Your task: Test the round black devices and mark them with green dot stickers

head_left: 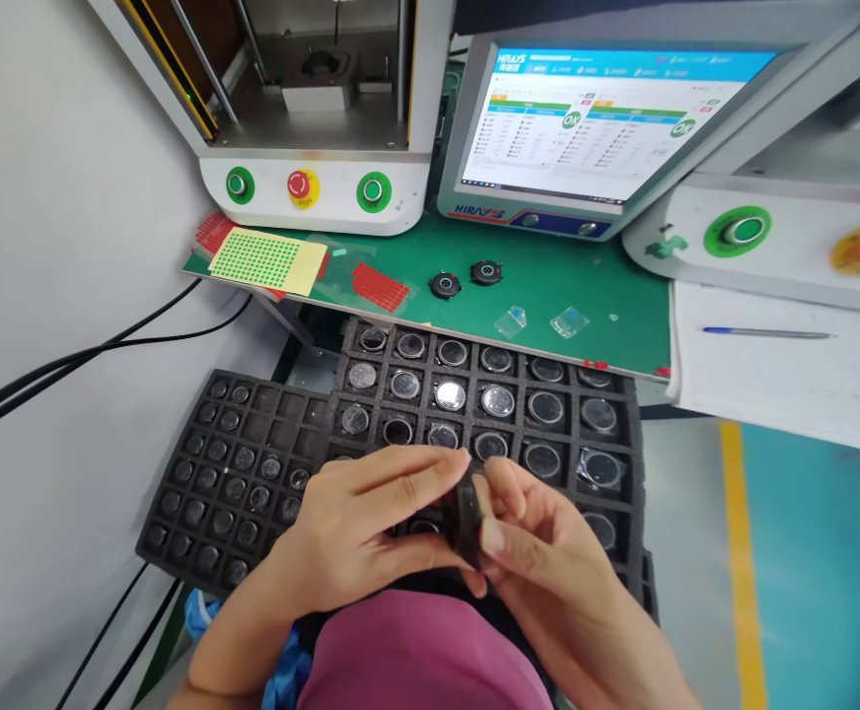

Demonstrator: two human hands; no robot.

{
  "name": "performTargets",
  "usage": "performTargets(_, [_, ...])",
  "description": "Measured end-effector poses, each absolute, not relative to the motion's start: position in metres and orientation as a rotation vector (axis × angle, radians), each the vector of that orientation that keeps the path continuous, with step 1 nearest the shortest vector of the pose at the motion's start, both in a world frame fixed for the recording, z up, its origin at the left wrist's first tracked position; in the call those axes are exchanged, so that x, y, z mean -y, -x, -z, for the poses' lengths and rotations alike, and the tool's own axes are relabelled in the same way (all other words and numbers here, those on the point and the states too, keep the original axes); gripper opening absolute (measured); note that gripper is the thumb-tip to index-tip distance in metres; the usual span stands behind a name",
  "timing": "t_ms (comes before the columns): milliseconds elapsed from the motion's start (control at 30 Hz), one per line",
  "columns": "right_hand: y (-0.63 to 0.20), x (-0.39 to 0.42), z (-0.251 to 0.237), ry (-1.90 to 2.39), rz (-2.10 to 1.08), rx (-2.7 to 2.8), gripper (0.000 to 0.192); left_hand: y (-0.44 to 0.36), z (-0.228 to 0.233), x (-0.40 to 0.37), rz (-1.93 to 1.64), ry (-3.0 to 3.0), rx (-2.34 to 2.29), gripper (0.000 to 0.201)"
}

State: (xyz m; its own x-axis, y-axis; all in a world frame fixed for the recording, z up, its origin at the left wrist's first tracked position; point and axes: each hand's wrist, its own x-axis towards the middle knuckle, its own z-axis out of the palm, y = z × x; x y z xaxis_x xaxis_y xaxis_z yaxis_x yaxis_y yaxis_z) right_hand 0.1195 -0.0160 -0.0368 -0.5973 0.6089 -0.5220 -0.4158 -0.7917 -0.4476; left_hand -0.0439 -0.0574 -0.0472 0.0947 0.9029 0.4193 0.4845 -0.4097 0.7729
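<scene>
"Two hands on one thing, is it?"

"Yes. The left hand grasps the dark round piece from one side, fingers above and thumb below. The right hand pinches it from the other, thumb toward the wearer."

"So where does it sit in that grip?"

"Between the fingertips of both hands, tipped up on its edge, above the large black tray. Its face is too hidden to make out."

"What's in that tray?"

"Rows of round glassy discs, one to a compartment. The smaller-celled tray adjoins it on the left."

"And the bench?"

"Green top. Two black round parts lie near each other there, one slightly closer to the wearer than the other. Left of them are a red label sheet and a yellow sheet of green dots."

"Behind that?"

"A white machine with push buttons, then a lit monitor showing two OK marks. On the right, a blue pen rests on white paper; beyond, a yellow stripe crosses the floor."
</scene>
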Motion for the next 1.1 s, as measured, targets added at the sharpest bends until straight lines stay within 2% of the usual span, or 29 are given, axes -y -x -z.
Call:
performTargets(67, [-0.119, 0.012, 0.035, 0.897, -2.373, 0.391, 0.044, 0.044, 0.051, 0.055, -1.274, -1.808, -1.322, 0.061])
performTargets(133, [-0.121, 0.007, 0.035, 0.874, -2.364, 0.435, 0.039, 0.043, 0.054, 0.053, -1.293, -1.527, -1.224, 0.061])
performTargets(333, [-0.126, 0.006, 0.045, 1.039, -1.825, 0.645, 0.018, 0.028, 0.058, 0.058, -1.228, -0.668, -0.773, 0.031])
performTargets(467, [-0.12, 0.018, 0.052, 1.041, -1.761, 0.782, 0.013, 0.012, 0.061, 0.061, -1.25, -0.372, -0.706, 0.026])
performTargets(600, [-0.116, 0.027, 0.053, 0.961, -1.902, 0.862, 0.018, 0.0, 0.062, 0.062, -1.281, -0.467, -0.876, 0.031])
performTargets(733, [-0.111, 0.032, 0.052, 0.942, -1.951, 0.82, 0.019, -0.005, 0.059, 0.065, -1.292, -0.77, -1.21, 0.028])
performTargets(867, [-0.105, 0.036, 0.051, 0.991, -2.005, 0.738, 0.021, -0.005, 0.056, 0.068, -1.272, -1.075, -1.337, 0.022])
performTargets(1100, [-0.092, 0.038, 0.046, 1.127, -1.844, 0.57, 0.015, -0.004, 0.055, 0.066, -1.195, -1.42, -1.413, 0.016])
